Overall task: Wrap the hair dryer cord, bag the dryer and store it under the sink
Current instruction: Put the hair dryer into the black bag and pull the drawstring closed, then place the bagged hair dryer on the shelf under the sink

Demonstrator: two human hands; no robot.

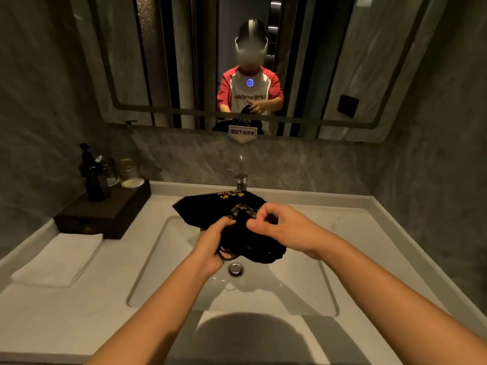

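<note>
Both hands grip the black drawstring bag [226,206] above the sink [303,285], left hand [210,246] bunching its neck, right hand [276,225] pinching cloth; soft, limp, likely weighted inside, best held at the neck.

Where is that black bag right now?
In the head view the black bag is at centre, held over the sink by both hands, just in front of the faucet.

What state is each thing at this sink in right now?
Black bag: held over the basin, bunched at its near end.
Left hand: gripping the bag from below.
Right hand: fingers pinching the bag's top.
Faucet: no water visible.
Towel: folded flat.
</note>
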